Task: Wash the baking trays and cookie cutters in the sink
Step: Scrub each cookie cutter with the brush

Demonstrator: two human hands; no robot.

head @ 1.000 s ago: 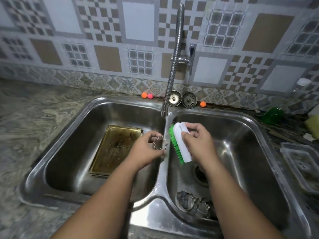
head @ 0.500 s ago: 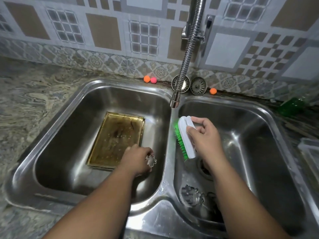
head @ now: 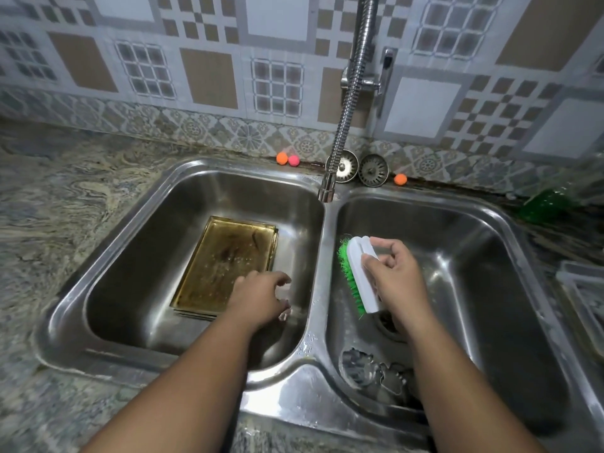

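Observation:
A greasy golden baking tray (head: 222, 259) lies on top of a stack on the floor of the left basin of the steel sink (head: 318, 256). My left hand (head: 261, 299) is low in that basin, fingers spread. A small flower-shaped cookie cutter (head: 285, 313) shows blurred right at its fingertips, against the basin floor. Over the right basin my right hand (head: 395, 282) grips a white scrub brush (head: 361, 273) with its green bristles facing left. Several metal cookie cutters (head: 372, 371) lie at the near end of the right basin.
The flexible faucet hose (head: 346, 125) hangs over the divider between the basins. Two drain strainers (head: 358, 166) and small orange and pink balls (head: 287, 159) sit on the back ledge. A green bottle (head: 549, 204) and a clear plastic container (head: 585, 289) stand at the right.
My left hand carried the flower cutter from beside the brush down into the left basin, and its fingers have spread apart there. The right hand keeps holding the brush.

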